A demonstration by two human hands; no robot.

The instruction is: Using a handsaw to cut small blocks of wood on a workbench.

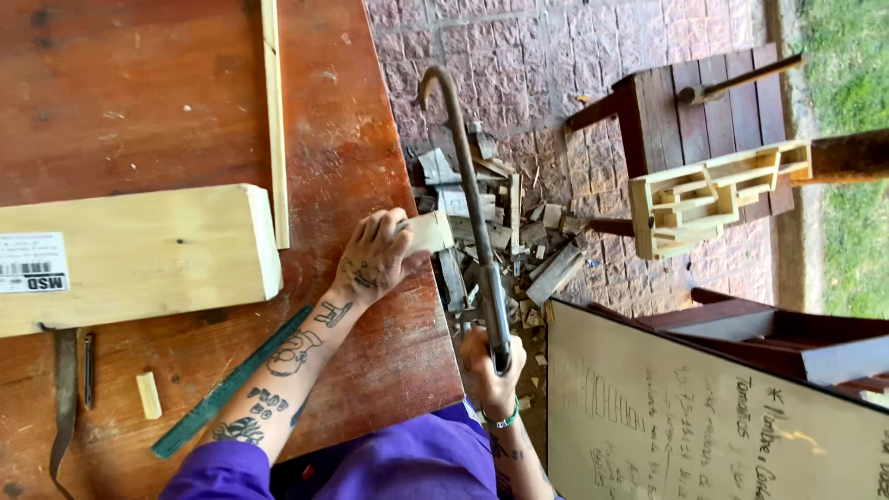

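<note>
The left hand (375, 255) is clamped over a small pale block (431, 231) at the right edge of the table (185, 93), fingers wrapped across its top, the block's end jutting just past the edge. The right hand (489, 366) is closed tight round the handle of a saw (472, 204), whose metal frame runs far from the person, just beside the block's overhanging end; whether the blade is in the wood I cannot tell, as the frame hides it. This looks like a cut in hand, trimming the block's end over a pile of offcuts (519, 250) on the paving below. The next stroke calls for the left hand to press the block flat so it does not twist, and for the saw to run straight, close to the table edge and clear of the fingertips. On the table to the left lie a thick plank (139, 255), a thin strip (274, 120), a green ruler (231, 380) and a small peg (148, 395). To the far right a stool carries a slatted crate (704, 194).
</note>
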